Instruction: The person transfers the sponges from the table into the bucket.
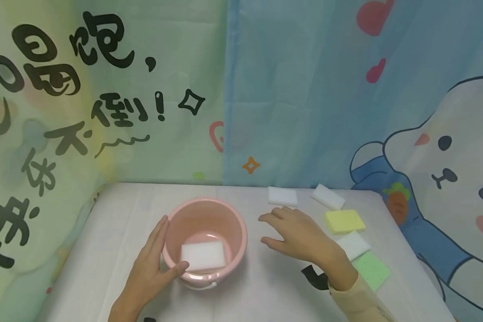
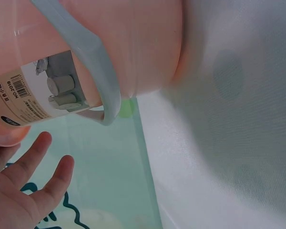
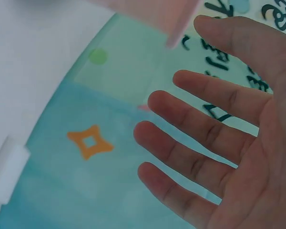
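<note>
A pink bucket [image 1: 236, 223] stands on the table with a white sponge [image 1: 203, 255] lying inside. My left hand [image 1: 149, 264] rests against the bucket's left side, its thumb over the near rim and its fingers along the outside. In the left wrist view, those fingers [image 2: 56, 183] are straight and spread near the rim, beside the bucket's label and grey handle [image 2: 93, 52]. To the right of the bucket, my right hand [image 1: 299, 235] hovers with fingers spread and nothing in it. The right wrist view shows its palm [image 3: 257, 181] facing the camera, fingers apart.
Beyond and beside my right hand lie white sponges [image 1: 282, 197] [image 1: 328, 197] [image 1: 353, 245], a yellow sponge [image 1: 345, 222] and a green sponge [image 1: 371, 270]. A black mark [image 1: 315, 278] shows under my right wrist. Printed curtains [image 1: 290, 112] hang behind the white table [image 1: 124, 214].
</note>
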